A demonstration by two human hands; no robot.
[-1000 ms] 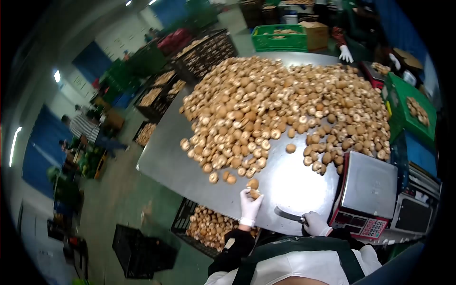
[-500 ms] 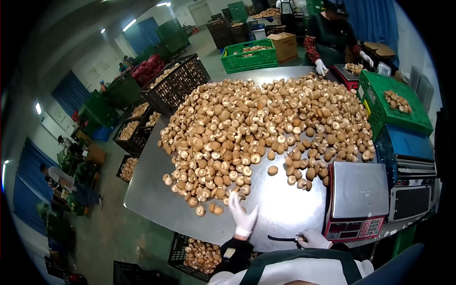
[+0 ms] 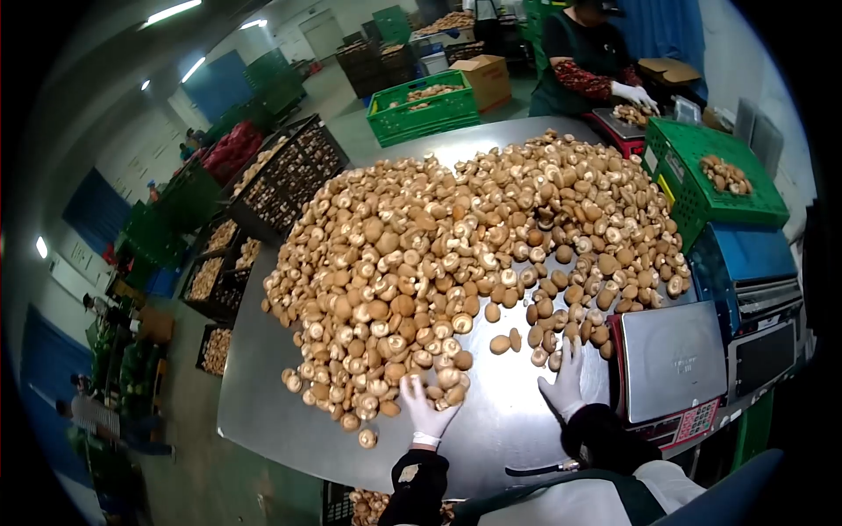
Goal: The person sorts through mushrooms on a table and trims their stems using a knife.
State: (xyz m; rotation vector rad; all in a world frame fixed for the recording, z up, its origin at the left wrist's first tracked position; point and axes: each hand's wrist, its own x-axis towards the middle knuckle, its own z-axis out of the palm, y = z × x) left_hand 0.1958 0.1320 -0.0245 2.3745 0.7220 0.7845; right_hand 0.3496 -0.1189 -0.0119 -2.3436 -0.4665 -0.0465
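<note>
A large heap of brown-capped mushrooms (image 3: 412, 237) covers much of the metal table (image 3: 289, 412). My left hand (image 3: 425, 412), in a white glove, touches mushrooms at the heap's front edge. Its fingers and thumb are apart around a few of them. My right hand (image 3: 567, 384), also white-gloved, is open, fingers stretched forward beside the smaller cluster of mushrooms (image 3: 561, 316). A couple of loose mushrooms (image 3: 500, 344) lie between the two hands. On the table's near edge is a thin black strip (image 3: 531, 471).
A scale with a metal plate (image 3: 675, 359) stands at my right, beside a blue-topped machine (image 3: 754, 254). Behind it is an upturned green crate (image 3: 715, 175). A co-worker (image 3: 579, 61) handles mushrooms at another scale. Black crates of mushrooms (image 3: 289, 171) stand left of the table.
My right hand has moved from the near edge, by the black strip, forward to the small mushroom cluster. My left hand has come against the heap's front mushrooms. The view has shifted somewhat.
</note>
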